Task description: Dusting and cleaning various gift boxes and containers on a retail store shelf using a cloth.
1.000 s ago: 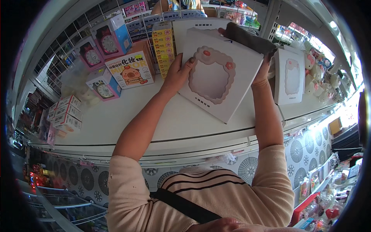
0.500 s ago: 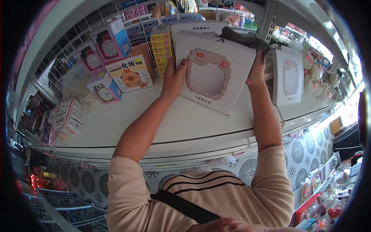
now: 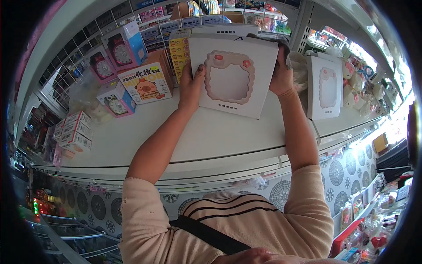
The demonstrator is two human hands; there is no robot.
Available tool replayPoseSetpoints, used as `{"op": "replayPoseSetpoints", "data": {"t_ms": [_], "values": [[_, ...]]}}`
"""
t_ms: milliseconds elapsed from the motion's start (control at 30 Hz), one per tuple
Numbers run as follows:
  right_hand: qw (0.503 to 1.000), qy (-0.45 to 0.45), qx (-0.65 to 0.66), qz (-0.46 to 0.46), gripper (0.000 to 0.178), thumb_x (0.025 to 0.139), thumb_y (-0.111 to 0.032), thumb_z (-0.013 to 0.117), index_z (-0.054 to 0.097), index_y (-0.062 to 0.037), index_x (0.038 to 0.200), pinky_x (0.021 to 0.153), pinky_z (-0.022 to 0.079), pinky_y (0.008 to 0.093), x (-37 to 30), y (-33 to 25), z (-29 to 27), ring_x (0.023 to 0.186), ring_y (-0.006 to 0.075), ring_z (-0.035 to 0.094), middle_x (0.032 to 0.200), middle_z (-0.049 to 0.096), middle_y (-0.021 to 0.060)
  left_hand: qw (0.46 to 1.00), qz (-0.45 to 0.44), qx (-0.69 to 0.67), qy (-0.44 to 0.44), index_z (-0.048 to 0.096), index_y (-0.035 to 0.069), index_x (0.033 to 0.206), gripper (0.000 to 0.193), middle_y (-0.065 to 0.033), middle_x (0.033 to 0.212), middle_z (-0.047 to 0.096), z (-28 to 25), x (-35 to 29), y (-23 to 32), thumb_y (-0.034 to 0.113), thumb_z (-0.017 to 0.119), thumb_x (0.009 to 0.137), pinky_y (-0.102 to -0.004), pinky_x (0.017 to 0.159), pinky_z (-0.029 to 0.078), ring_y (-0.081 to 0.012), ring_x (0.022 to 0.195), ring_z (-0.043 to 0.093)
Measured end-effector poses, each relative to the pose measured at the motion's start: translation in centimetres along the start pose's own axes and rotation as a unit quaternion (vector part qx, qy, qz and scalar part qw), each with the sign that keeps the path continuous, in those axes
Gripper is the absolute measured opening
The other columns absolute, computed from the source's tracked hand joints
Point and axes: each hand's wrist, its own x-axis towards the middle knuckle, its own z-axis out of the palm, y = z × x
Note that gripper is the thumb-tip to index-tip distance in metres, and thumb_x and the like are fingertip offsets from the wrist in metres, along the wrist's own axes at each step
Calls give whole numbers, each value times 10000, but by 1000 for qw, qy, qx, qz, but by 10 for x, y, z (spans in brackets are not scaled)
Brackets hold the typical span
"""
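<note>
A flat white box [image 3: 229, 81], printed with a beige scalloped frame and small red flowers, is held by both hands, its front tilted up toward me. My left hand [image 3: 192, 86] grips its left edge, thumb on the front face. On the other side my right hand [image 3: 282, 79] clasps the right edge, its fingers partly hidden behind the box. A dark grey cloth [image 3: 286, 55] is bunched at those right fingers and runs behind the box's top corner. Right behind stands another white box [image 3: 224, 30], and a yellow patterned box stack [image 3: 178, 50] is beside my left hand.
The white shelf [image 3: 211, 136] backs onto a wire grid. At left are boxed clocks [image 3: 118, 50], a mirror box [image 3: 147, 83] and small white cartons [image 3: 77, 131]. To the right stand a similar white box [image 3: 325, 88] and white plush toys [image 3: 358, 97].
Both hands have shifted the white box slightly left and back, toward the boxes behind it. It now sits more upright and less turned. The grey cloth shows less above its top edge.
</note>
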Motion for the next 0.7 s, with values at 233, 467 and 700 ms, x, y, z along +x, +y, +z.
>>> {"op": "replayPoseSetpoints", "data": {"t_ms": [233, 467, 700], "values": [[998, 29, -48, 27, 555, 930, -498, 441, 427, -127, 1341, 1020, 341, 381, 0, 1, 4, 1188, 211, 451, 1299, 495, 33, 1000, 2, 2, 4, 465, 8, 1194, 440, -89, 1112, 541, -4, 3, -5, 343, 551, 923, -279, 897, 380, -157, 1004, 496], [998, 24, -41, -38, 434, 939, -351, 480, 478, -99, 1293, 996, 367, 370, 5, 3, -1, 1151, 209, 483, 1248, 534, 42, 1000, -18, -19, -4, 446, 11, 1228, 511, -88, 1148, 536, -8, 3, 2, 391, 565, 908, -293, 930, 364, -158, 1050, 484], [969, 68, -142, -188, 339, 922, -145, 486, 510, -57, 1249, 989, 362, 346, 22, 9, -53, 1142, 231, 487, 1226, 550, 89, 998, 3, 33, -54, 511, 10, 1162, 555, -71, 1063, 574, -10, 3, 7, 471, 598, 865, -297, 888, 395, -163, 980, 517]]}}
